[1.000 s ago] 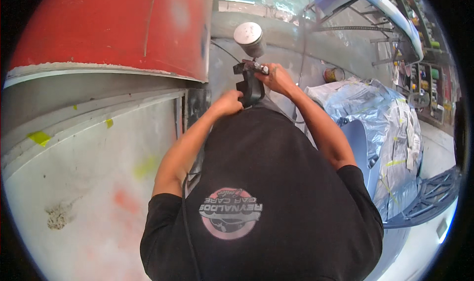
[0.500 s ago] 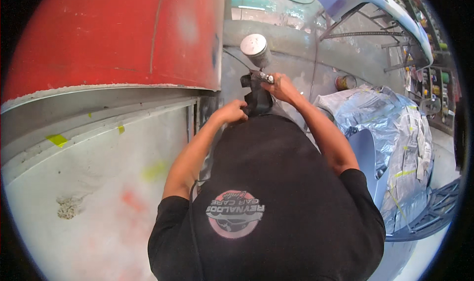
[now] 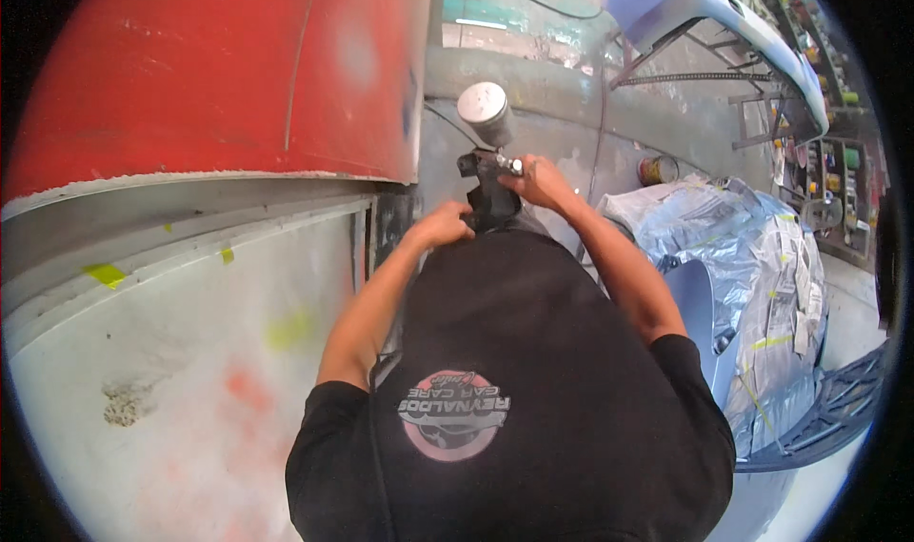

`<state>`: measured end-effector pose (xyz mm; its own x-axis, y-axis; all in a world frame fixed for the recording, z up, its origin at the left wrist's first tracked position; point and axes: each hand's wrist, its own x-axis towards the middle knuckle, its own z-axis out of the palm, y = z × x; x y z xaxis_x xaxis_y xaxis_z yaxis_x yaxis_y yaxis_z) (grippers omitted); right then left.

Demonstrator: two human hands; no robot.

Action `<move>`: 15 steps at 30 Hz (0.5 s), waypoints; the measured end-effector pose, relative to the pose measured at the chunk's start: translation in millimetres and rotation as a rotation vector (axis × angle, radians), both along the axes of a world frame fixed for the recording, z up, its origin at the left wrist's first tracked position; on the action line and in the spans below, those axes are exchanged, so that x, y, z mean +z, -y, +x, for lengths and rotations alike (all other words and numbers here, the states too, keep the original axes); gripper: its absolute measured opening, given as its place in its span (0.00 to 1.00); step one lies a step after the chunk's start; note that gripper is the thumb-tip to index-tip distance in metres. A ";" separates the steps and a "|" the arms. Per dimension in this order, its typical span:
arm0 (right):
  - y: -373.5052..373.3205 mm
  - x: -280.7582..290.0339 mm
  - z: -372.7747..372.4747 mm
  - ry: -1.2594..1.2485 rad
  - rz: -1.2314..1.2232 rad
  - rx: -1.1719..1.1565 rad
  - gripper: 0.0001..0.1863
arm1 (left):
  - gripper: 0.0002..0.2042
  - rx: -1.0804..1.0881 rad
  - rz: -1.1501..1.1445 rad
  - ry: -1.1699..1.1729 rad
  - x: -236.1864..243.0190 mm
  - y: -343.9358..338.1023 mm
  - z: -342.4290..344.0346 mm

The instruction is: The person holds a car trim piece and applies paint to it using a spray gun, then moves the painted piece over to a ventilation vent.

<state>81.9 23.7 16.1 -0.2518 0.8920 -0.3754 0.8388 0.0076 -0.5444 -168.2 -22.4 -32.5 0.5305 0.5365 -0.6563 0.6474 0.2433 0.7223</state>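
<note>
In front of my chest, my right hand (image 3: 545, 182) is closed round a paint spray gun (image 3: 512, 166). Its cylindrical cup (image 3: 486, 113), with a pale round lid, stands up on the far side of the gun. My left hand (image 3: 442, 226) pinches the near left edge of a black, irregularly shaped plastic part (image 3: 493, 202). This part lies close against the gun, below the cup. My right fingers and the gun's trigger are partly hidden.
A large red panel (image 3: 209, 75) rises at left above a whitish panel (image 3: 190, 351) with yellow tape. On the right are plastic-covered parts (image 3: 752, 266), a bluish bumper (image 3: 666, 9) on a metal stand, an open can (image 3: 657, 170) and shelves. A hose (image 3: 452, 123) crosses the floor.
The spray gun, black part and both hands have shifted slightly down and left in the picture, along with a small turn of the view. Both grips are unchanged.
</note>
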 end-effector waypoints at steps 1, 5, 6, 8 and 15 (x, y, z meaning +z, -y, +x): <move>2.9 0.4 -1.4 -0.024 0.016 -0.009 0.17 | 0.26 0.027 -0.040 0.004 1.5 0.4 0.3; 1.9 3.5 -0.9 -0.038 0.017 0.014 0.16 | 0.29 0.114 -0.102 0.018 16.7 0.0 -1.1; 1.1 -3.9 2.8 -0.009 -0.028 0.016 0.15 | 0.30 0.131 -0.118 0.007 30.2 -3.9 0.9; 6.6 -21.3 4.4 -0.032 0.013 -0.006 0.15 | 0.32 0.193 -0.204 0.062 37.8 -10.4 1.0; 16.5 25.8 -7.9 0.004 -0.013 0.007 0.17 | 0.20 0.615 -0.332 0.311 -29.2 -7.2 3.4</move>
